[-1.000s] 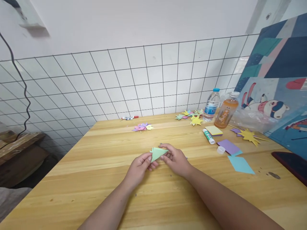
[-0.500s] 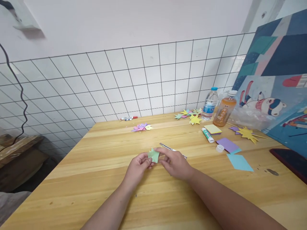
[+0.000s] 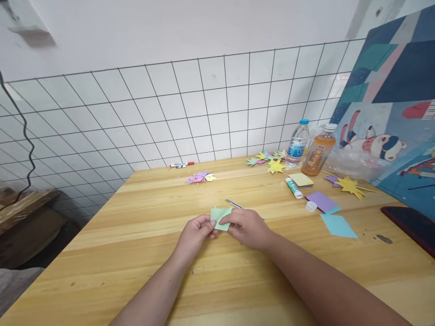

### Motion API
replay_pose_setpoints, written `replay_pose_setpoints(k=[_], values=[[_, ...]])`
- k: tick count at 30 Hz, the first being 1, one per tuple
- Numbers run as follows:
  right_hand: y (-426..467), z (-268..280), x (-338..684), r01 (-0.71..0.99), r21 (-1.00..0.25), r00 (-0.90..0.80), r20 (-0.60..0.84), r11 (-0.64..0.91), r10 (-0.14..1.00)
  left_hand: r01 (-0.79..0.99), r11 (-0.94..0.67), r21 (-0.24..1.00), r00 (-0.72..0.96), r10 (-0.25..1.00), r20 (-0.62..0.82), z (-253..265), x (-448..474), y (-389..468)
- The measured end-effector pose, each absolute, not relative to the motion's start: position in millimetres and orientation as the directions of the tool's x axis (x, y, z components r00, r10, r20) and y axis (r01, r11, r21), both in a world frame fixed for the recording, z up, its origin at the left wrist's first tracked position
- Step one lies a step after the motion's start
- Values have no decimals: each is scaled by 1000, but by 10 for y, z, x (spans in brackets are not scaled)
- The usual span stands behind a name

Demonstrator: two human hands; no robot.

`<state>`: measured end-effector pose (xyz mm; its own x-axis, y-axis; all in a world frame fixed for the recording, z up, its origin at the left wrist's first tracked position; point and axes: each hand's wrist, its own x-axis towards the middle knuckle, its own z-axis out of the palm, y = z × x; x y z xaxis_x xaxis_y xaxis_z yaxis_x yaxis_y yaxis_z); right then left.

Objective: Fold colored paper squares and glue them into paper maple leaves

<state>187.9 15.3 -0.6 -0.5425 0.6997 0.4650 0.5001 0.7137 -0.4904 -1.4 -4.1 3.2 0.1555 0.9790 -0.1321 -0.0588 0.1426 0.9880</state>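
A small light green sheet of paper [image 3: 220, 216] is held up between my two hands, above the middle of the wooden table. My left hand [image 3: 197, 230] pinches its left edge between thumb and fingers. On the right side, my right hand [image 3: 247, 227] grips the paper with thumb and forefinger, its index finger bent over the face of the sheet. Just behind my right hand lies a utility knife [image 3: 234, 204], partly covered by that hand.
Paper star shapes [image 3: 201, 177] and markers [image 3: 182, 165] lie at the back. Toward the right are a glue stick [image 3: 294, 188], its white cap [image 3: 311, 207], purple paper [image 3: 321, 201], blue paper [image 3: 339, 226], a water bottle [image 3: 297, 147], an orange drink bottle [image 3: 318, 154] and a phone-like dark object [image 3: 409, 228].
The green paper now shows a wider, more opened-out face than before. My right fingers have moved from its top edge down onto its right side. The view has shifted slightly.
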Motion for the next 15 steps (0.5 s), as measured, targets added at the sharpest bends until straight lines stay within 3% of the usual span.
replay_pose_setpoints(k=[4,9,12,15], values=[[145,19,1833,396,-680,-471,427,617,772,-59,141,988,152,980,-131,58,2,-50],[197,-19,1760,288,-887,-288,279,361,916,-37,107,994,163,982,-99,93,15,-64],[218,-33,1750,214,-943,-231,204,254,951,-21,82,996,198,977,-76,79,16,-73],[209,-21,1754,236,-927,-221,242,292,945,43,89,995,247,964,-97,37,5,-70]])
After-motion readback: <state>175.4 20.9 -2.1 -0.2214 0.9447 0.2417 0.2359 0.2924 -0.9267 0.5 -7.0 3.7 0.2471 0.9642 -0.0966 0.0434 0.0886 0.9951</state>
